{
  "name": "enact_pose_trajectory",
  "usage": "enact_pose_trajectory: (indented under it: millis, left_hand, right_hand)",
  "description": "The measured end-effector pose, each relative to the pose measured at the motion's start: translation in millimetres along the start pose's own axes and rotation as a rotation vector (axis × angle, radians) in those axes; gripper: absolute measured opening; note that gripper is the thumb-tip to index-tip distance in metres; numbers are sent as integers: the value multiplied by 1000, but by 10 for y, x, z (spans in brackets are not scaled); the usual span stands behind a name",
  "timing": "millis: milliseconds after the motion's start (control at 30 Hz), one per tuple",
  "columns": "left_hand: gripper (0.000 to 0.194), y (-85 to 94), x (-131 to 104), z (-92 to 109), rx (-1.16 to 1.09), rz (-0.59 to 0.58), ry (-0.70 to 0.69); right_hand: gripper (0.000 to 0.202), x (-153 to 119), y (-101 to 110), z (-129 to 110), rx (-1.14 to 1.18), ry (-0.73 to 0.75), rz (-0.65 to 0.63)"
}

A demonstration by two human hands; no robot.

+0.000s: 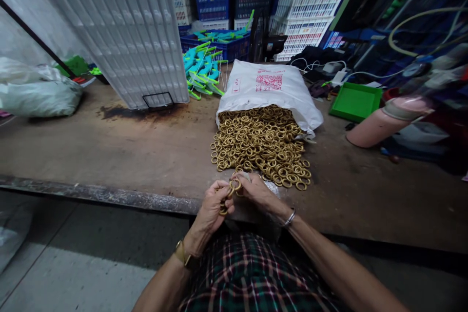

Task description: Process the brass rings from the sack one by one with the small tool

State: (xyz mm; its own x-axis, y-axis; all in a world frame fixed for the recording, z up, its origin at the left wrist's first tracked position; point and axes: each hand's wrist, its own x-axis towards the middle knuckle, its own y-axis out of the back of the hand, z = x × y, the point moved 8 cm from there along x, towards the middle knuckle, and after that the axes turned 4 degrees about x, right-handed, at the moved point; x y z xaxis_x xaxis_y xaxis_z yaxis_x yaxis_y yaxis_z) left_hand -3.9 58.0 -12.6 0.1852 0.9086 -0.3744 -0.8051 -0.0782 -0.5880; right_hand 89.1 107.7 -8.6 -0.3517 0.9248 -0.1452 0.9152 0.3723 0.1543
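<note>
Brass-coloured rings (259, 144) spill in a heap from the mouth of a white plastic sack (252, 90) with red print. At the table's front edge, my left hand (214, 204) is closed around several of these rings, which show between its fingers. My right hand (258, 190) meets it just in front of the heap, its thumb and fingers pinched at a ring (235, 185) between the two hands. A small pale piece, too unclear to name, shows by the right fingertips. The right palm is hidden.
A tall ribbed translucent panel (139, 34) stands on the brown table (146, 151) at left. Turquoise and green plastic pieces (204, 66) lie behind. To the right are a green tray (356, 102) and a pink bottle (383, 122). Stacked crates (307, 5) line the back.
</note>
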Motion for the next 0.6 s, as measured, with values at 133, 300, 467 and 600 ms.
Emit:
enact_pose_trajectory:
  millis: [133,300,467,600]
  left_hand:
    - [32,61,13,-1,-8,30,-5]
    - [30,99,31,-59,-14,47,3]
    - [30,121,35,-129,-3,66,27]
    - [32,150,31,-130,-13,87,27]
  right_hand:
    - [36,-51,-11,70,89,-65,4]
    - [36,-85,-52,40,50,-18,-9]
    - [29,-89,-34,-88,-125,109,44]
    - [29,-74,-17,-49,-101,45,40]
